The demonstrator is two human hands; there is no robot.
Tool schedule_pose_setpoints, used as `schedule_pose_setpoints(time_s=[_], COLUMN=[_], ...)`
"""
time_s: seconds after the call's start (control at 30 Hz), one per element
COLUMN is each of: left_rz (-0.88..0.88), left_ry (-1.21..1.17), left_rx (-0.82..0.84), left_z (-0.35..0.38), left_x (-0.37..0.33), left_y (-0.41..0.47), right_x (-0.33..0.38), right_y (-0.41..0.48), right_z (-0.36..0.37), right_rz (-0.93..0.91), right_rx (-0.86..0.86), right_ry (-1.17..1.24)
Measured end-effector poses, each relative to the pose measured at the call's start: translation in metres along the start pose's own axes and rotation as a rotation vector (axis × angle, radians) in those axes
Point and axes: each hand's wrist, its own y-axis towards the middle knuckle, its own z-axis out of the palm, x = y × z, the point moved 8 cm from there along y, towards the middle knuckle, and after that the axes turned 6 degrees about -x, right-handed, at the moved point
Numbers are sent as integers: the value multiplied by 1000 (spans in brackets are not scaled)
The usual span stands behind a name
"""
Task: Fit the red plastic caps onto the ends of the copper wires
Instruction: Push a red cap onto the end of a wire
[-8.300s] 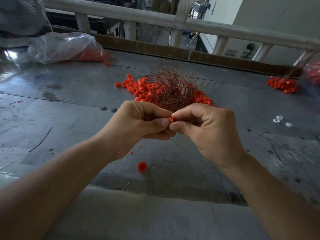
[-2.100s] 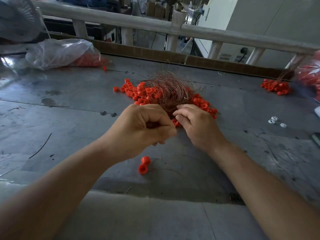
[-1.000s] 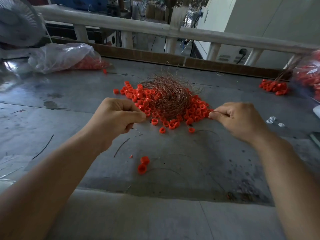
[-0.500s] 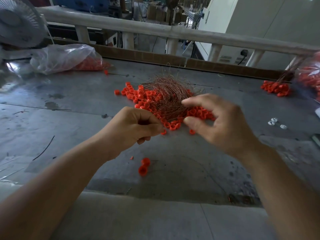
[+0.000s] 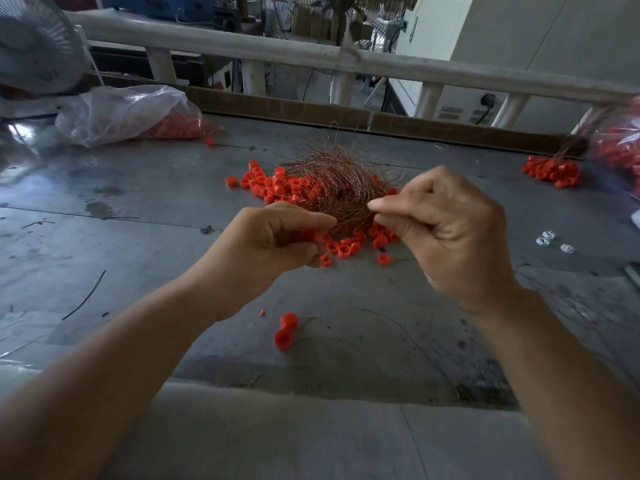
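One red cap [image 5: 307, 234] seems gripped in the left hand [image 5: 273, 247], a single wire seemingly pinched in the right hand [image 5: 446, 230] at three o'clock; insertion is needed next.

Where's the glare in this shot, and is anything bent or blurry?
Head view: glare washes out the table at far left; the wide lens bows the railing; the bag at the right edge is blurred; the left hand, right hand, red caps and copper wires look sharp.

A scuffed grey table [image 5: 138, 258] ends at a pale railing [image 5: 311, 53], fan [image 5: 31, 46] at left, white wall [image 5: 554, 36] beyond.
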Motion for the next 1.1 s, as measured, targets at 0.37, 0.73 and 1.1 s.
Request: schedule_pose_setpoints(time_s=[0.37,0.73,1.1], left_rz=[36,28,-8], left_ry=[-106,-214,-332], left_rx=[-97,13,112], left_z=[-4,5,9], left_x=[-6,-10,-10], left_y=[0,-4,-5], right_x=[1,-1,4], right_y=[-4,-7,-9], right_z=[16,20,25], right_rz=[102,194,127], right_rx=[120,149,210], right_ry=[-6,67,37])
